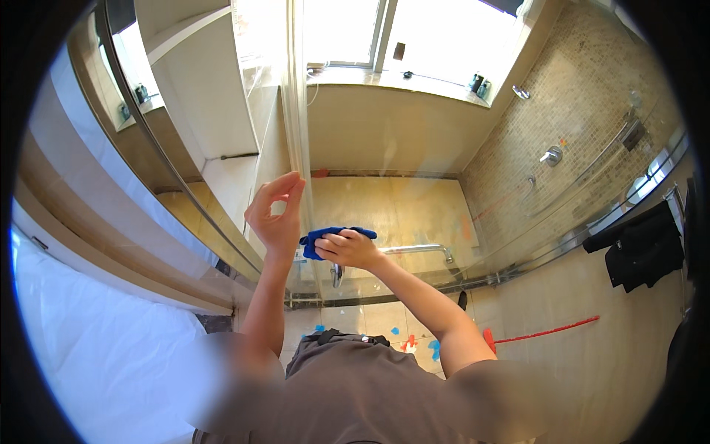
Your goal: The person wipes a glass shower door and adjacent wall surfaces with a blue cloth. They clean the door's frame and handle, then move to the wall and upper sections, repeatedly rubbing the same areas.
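Note:
A folded blue cloth point(313, 249) is gripped in my right hand point(350, 249), fingers wrapped over it, at the glass shower door point(399, 214) near its metal handle point(418, 249). My left hand point(275, 216) is raised further left, beside the door's upright edge strip point(297, 111). Its thumb and fingertips meet in a pinch, leaving a round gap below; whether something small is between the tips I cannot make out.
Behind the glass lies a shower floor point(399, 200) with a mosaic wall point(562, 96) and tap point(551, 155). Bottles point(477, 85) stand on the windowsill. Blue and red scraps point(409, 343) and a red-handled tool point(547, 328) are low down. Black clothing point(643, 251) hangs right.

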`<state>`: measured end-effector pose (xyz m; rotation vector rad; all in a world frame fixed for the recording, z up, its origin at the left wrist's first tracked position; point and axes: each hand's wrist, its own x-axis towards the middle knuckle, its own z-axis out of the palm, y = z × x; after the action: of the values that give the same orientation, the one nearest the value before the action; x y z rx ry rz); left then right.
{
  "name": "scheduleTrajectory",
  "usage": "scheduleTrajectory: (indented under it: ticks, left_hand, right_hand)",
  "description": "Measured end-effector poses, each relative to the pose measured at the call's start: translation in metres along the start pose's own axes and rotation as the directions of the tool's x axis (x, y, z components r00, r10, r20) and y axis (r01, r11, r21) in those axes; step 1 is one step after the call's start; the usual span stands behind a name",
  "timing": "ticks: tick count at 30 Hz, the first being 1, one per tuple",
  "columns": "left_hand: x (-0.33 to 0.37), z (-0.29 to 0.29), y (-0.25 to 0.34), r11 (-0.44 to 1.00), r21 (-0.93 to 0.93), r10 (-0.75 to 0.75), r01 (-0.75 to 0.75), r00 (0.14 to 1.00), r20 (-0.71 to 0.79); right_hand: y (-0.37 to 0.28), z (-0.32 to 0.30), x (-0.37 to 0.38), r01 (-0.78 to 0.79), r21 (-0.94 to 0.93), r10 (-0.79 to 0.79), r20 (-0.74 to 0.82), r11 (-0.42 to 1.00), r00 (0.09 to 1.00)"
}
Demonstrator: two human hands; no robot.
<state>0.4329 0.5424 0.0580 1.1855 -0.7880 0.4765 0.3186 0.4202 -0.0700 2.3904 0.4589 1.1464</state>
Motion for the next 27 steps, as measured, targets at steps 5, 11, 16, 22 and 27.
scheduleTrajectory:
  ticks: [5, 11, 16, 22, 27]
  left_hand:
    - [0.0, 0.0, 0.0, 1.0, 0.009, 0.022, -0.022, 1.0, -0.016]
    - [-0.005, 0.005, -0.007, 0.998, 0.025, 0.052, -0.051, 0.997, -0.055]
    - [-0.01, 0.009, -0.011, 0.999, -0.002, 0.033, -0.033, 0.995, -0.094]
    - [-0.013, 0.007, -0.016, 1.0, -0.014, 0.003, -0.004, 0.996, -0.087]
    - [-0.015, 0.009, -0.018, 0.999, -0.042, 0.015, -0.019, 0.995, -0.095]
  right_hand:
    - [0.022, -0.02, 0.005, 0.171, 0.013, -0.171, 0.063, 0.985, 0.983]
    - [0.081, -0.067, 0.028, 0.314, 0.047, -0.316, 0.071, 0.948, 0.946]
    - [0.136, -0.122, 0.082, 0.312, -0.092, -0.313, 0.008, 0.945, 0.95]
    - [0.19, -0.17, 0.144, 0.095, -0.216, -0.128, -0.148, 0.972, 0.981]
    - [0.21, -0.19, 0.181, -0.143, -0.232, 0.03, -0.431, 0.962, 0.902]
